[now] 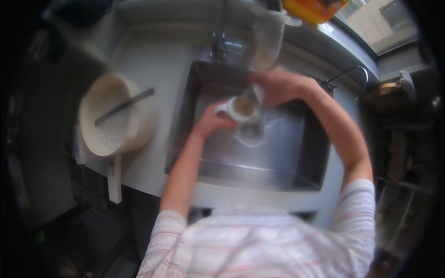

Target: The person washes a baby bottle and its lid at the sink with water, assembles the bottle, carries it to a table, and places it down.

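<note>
The left hand (216, 119) has its fingers wrapped about a white mug (234, 111), mid-frame. Just right and above, the right hand (282, 88) is blurred; I can't tell its grip. Below lies the sink (278, 155) with its drain (251, 133). Frame left, a dark stick (124, 107) leans in a cream tub (144, 119).

pale counter (157, 51) beneath bright window (371, 21)

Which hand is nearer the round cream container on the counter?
Left. The left hand, holding the white mug, is right of the cream container; the right hand is farther right, over the sink.
</note>
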